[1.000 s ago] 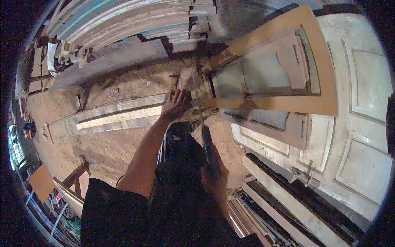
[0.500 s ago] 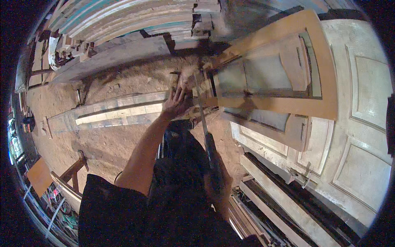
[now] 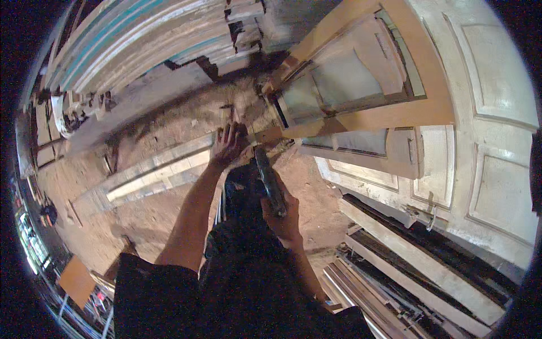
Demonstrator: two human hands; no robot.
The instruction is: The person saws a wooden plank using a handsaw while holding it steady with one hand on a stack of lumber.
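Note:
My right hand (image 3: pixel 284 219) is wrapped round the grip of a hand saw (image 3: pixel 265 169). The saw is seen nearly edge-on, and its far end comes close to the wood by my other hand. My left hand (image 3: pixel 227 144) lies with spread fingers at the right end of a long plank (image 3: pixel 164 176) that has a pale strip along it. What is directly under that palm is hidden. Just beyond the fingertips, a small dark T-shaped piece (image 3: pixel 227 107) shows against the brown ground.
Stacked boards (image 3: pixel 130 42) fill the far left. On the right, a brown framed door (image 3: pixel 435 68) with panes leans before a cream panelled door (image 3: pixel 491 96). Long timbers (image 3: pixel 418 254) lie at the lower right. An orange-brown board (image 3: pixel 76 281) stands at the lower left.
My right hand has moved up and forward with the saw, whose blade now looks shorter. My left hand stays at the plank's end. The whole view has shifted slightly.

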